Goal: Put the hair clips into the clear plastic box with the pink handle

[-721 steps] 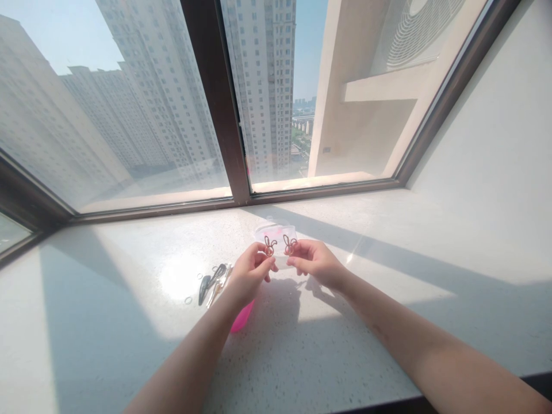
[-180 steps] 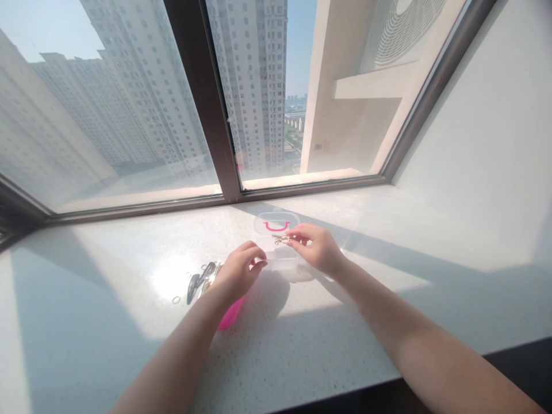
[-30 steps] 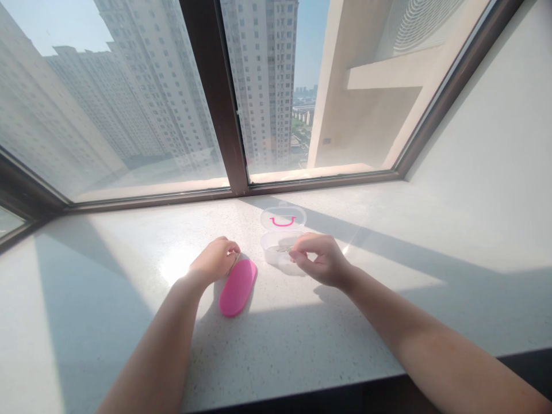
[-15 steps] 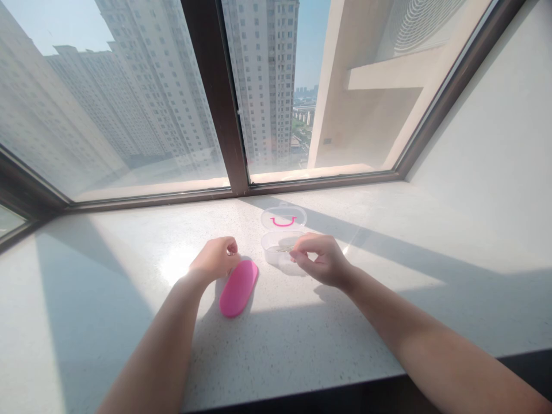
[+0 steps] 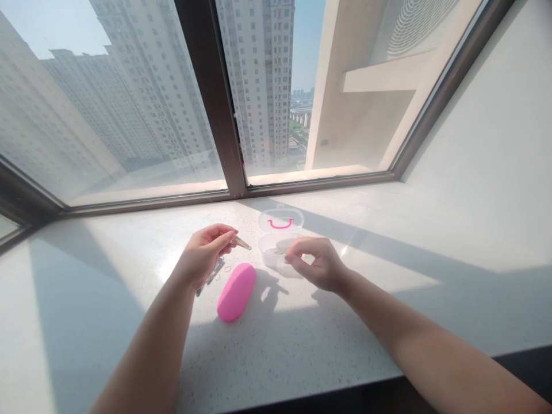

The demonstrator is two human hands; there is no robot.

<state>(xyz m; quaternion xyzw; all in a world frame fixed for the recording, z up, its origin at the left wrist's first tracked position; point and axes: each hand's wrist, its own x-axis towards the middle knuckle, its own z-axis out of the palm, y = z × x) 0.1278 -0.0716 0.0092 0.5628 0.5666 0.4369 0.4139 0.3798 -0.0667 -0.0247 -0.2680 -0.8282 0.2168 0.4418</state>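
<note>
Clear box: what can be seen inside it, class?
Thin metallic pieces show inside the clear box, by the right hand; that hand covers the box's right end, hiding anything there.

From my seat I look down on a broad, pale, speckled stone sill (image 5: 328, 345) that carries everything. Sunlight cuts across it in bright patches and long shadow bands, and its near edge ends at a dark strip. Near the middle, toward the window side, I have a clear box (image 5: 267, 255) standing upright, its clear lid (image 5: 264, 222) opened away from me and showing a pink handle (image 5: 280, 227). Nearer me and to the left lies a smooth pink oval piece (image 5: 237, 292), slightly askew. Just beyond its left side I make out dark clips (image 5: 218, 268) and a small ring (image 5: 227, 269).
</note>
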